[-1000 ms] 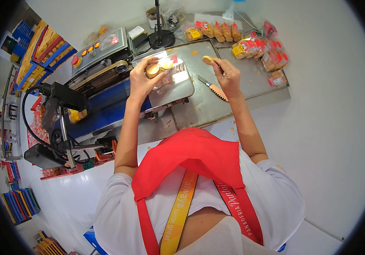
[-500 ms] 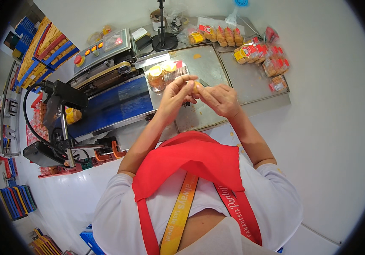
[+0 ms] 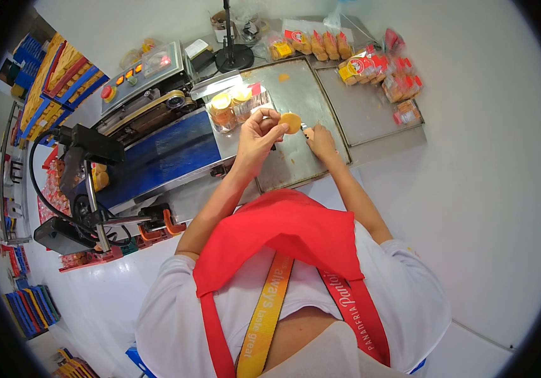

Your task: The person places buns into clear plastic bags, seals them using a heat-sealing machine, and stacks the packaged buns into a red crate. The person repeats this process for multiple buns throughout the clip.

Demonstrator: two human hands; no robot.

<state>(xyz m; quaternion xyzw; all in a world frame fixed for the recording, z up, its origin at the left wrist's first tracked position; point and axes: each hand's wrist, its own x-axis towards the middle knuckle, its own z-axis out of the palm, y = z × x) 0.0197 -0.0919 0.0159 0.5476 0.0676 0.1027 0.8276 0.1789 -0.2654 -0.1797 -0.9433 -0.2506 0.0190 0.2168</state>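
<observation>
My left hand [image 3: 259, 137] pinches a round, flat golden-yellow biscuit [image 3: 290, 122] between thumb and fingers, above the metal tray. To its right, my right hand [image 3: 322, 142] is closed around a slim tool [image 3: 305, 129] that looks like a small knife; the fingers hide most of it. The tool's tip lies close to the biscuit's right edge, and whether they touch I cannot tell. Just beyond my left hand, a clear pack of round biscuits [image 3: 225, 116] with yellow tops sits at the end of the blue conveyor belt [image 3: 163, 157].
Bagged baked goods [image 3: 328, 45] line the back and right of a second metal tray [image 3: 371, 116]. A control box [image 3: 139, 79] with buttons stands behind the belt. A black stand [image 3: 234, 58] rises at the back. Left, a camera-like device on an arm [image 3: 97, 145] overhangs the belt.
My hands have drawn apart: the right moved away from the left and lower to the tool. The biscuit, mostly covered by fingers before, now shows whole in my left hand.
</observation>
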